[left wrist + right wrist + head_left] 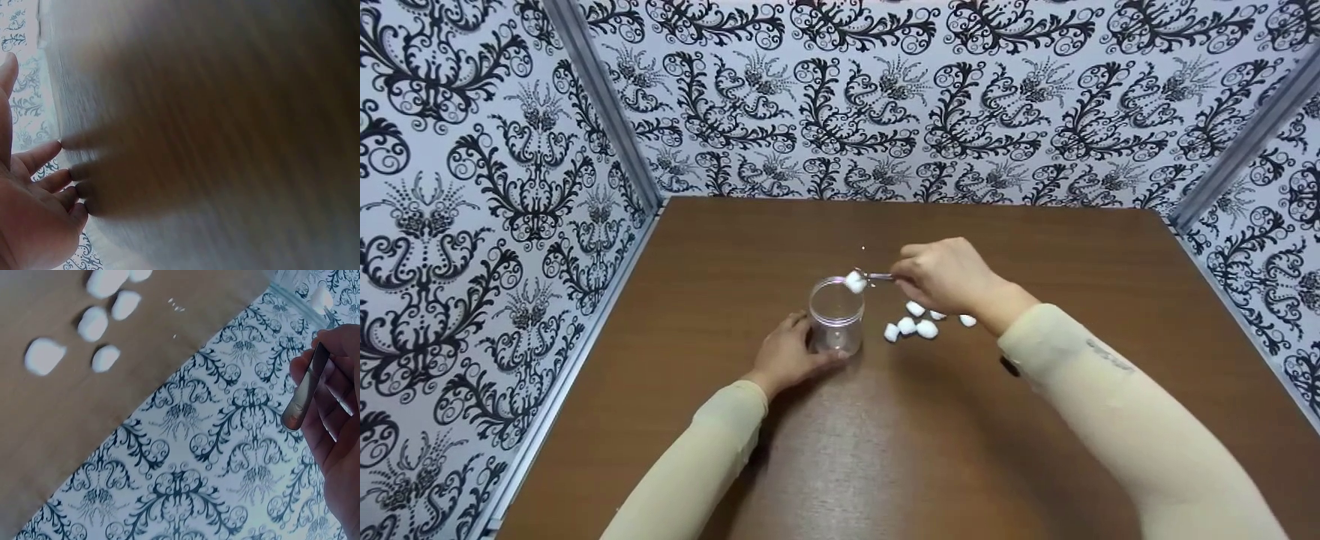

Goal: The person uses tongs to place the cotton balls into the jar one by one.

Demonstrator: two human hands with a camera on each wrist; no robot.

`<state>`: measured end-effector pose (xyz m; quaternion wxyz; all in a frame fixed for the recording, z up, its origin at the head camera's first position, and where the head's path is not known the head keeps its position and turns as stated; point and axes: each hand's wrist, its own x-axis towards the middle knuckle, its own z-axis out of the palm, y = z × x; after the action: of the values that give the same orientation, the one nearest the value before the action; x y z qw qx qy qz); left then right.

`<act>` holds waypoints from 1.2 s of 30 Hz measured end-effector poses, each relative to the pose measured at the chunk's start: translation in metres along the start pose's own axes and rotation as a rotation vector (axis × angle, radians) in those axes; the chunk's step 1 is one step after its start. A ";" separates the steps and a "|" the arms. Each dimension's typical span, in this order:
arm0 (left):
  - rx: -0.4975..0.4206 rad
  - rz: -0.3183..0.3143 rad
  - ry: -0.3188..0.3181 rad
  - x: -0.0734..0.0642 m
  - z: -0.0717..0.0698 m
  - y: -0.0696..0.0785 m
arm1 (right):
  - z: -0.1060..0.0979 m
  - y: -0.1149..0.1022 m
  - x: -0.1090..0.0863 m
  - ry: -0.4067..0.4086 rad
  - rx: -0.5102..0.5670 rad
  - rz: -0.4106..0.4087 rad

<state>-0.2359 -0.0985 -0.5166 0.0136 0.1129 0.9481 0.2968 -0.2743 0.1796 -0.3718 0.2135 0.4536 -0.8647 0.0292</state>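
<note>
My left hand (789,352) holds a clear jar (837,319) standing upright on the table, its thumb low along the near side. In the left wrist view that hand's fingers (53,180) are seen, but the jar does not stand out. My right hand (949,274) pinches the handle of a slim metal utensil (304,391), shaped like a spoon or fork handle. A white cotton ball (855,282) sits at the utensil's far end, over the right side of the jar's rim. The ball partly hides that end, so I cannot tell which utensil it is.
Several loose white cotton balls (907,325) lie on the brown table (840,435), right of the jar and partly under the right forearm. Patterned black-and-white panels (885,97) rise behind the table and at both sides.
</note>
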 end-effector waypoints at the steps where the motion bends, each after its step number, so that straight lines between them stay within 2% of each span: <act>1: 0.000 0.000 0.002 0.000 0.000 0.000 | 0.002 -0.002 0.002 -0.013 0.002 0.001; 7: -0.008 0.005 0.007 0.002 0.001 0.002 | 0.013 -0.008 0.006 -0.057 0.005 -0.028; 14: -0.009 0.002 -0.008 0.003 0.001 0.001 | 0.016 -0.011 0.006 -0.040 -0.009 -0.059; 18: 0.004 0.004 -0.022 0.003 0.002 0.000 | 0.015 -0.012 0.005 -0.049 -0.005 -0.056; 24: 0.000 0.010 -0.005 0.003 0.003 -0.001 | 0.005 -0.007 -0.001 -0.031 0.013 -0.041; 30: 0.002 0.026 0.014 0.003 0.004 -0.004 | -0.003 0.010 -0.028 0.015 0.009 -0.016; 36: -0.003 0.026 0.019 0.003 0.004 -0.004 | 0.010 0.032 -0.072 -0.033 -0.013 0.062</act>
<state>-0.2390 -0.0991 -0.5221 0.0008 0.1222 0.9463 0.2994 -0.2671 0.2514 -0.4048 0.2010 0.4255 -0.8821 0.0227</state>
